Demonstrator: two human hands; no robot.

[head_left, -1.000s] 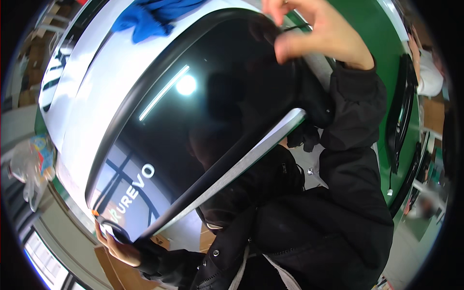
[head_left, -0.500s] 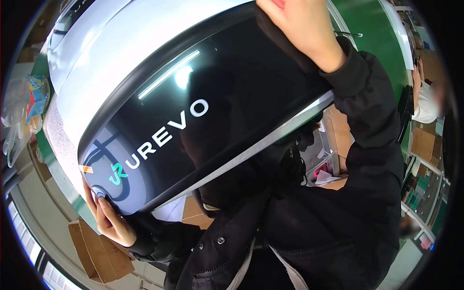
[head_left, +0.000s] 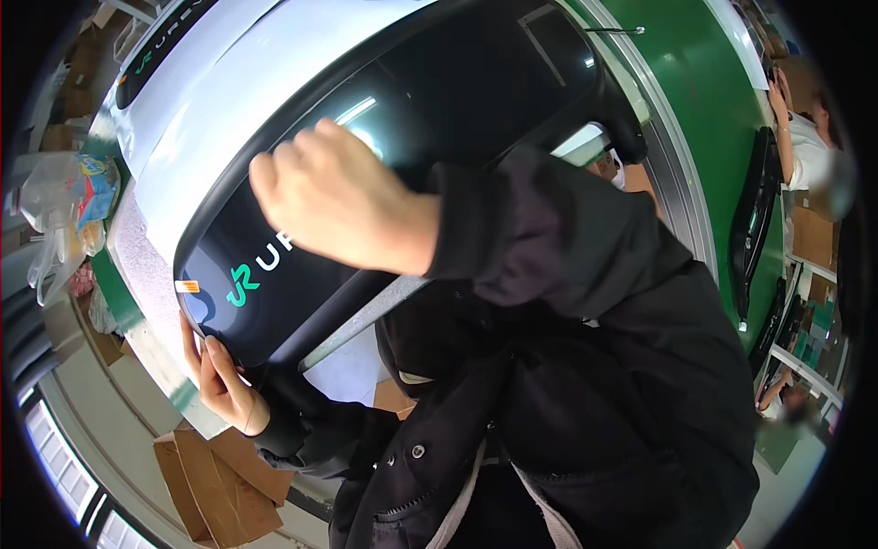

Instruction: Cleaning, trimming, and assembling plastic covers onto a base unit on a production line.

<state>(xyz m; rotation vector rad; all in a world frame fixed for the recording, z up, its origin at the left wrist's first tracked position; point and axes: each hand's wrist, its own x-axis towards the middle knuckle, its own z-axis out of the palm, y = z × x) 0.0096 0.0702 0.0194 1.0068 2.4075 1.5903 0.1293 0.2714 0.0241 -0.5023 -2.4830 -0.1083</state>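
Observation:
A long glossy black panel (head_left: 494, 82) with rounded ends lies slantwise before me, light lettering and a green mark on its face. A small orange tab (head_left: 187, 286) sticks to its left end. My left hand (head_left: 224, 384) grips that end by the lower corner, fingers along the edge and thumb on the face. Over the panel's left half is my right hand (head_left: 347, 201), knuckles up and fingers curled into a fist. Whether it touches the surface or holds anything is hidden. A thin dark cable (head_left: 615, 31) with a pale tip sticks out beyond the panel's right end.
White sheeting (head_left: 201, 101) lies behind the panel, with another black panel (head_left: 151, 59) at far left. Rightward are a metal rail (head_left: 681, 174), a green surface (head_left: 681, 82) and a black part (head_left: 754, 220). Plastic bags (head_left: 55, 192), a cardboard box (head_left: 215, 485) and another person (head_left: 807, 151) are around.
My right hand has left the panel's upper right end and come left over its face, curling into a fist. The left hand keeps its corner; panel and surroundings appear slightly shifted.

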